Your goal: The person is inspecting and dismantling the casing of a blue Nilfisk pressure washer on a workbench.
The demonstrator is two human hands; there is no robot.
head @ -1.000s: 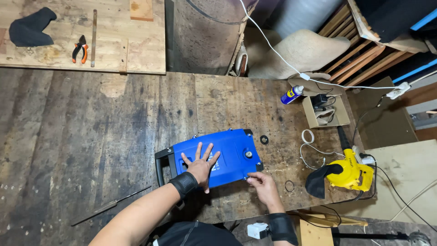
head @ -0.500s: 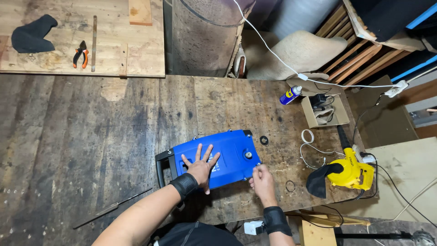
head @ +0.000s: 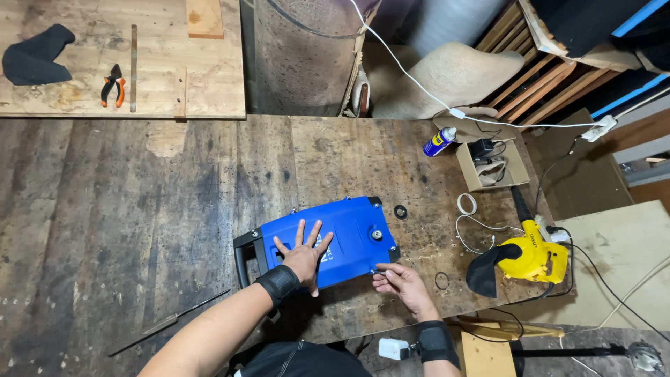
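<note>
Right now we are pressing our left hand (head: 303,255) flat, fingers spread, on the blue machine case (head: 335,237) mid-bench – rigid, probably heavy, best lifted by its black handle (head: 242,255) – while our right hand (head: 401,283) is pinching its near edge.

One view only: head-worn camera, looking almost straight down from well above the dark wooden workbench (head: 139,209). Wide field; bench fills the left and centre of frame. Wearer's forearms enter from the bottom edge, left hand (head: 301,255) and right hand (head: 401,283) low centre, so the wearer stands at the bottom side. Upper frame reaches a lighter plywood board (head: 174,77) at upper left. No second view to overlap.
</note>
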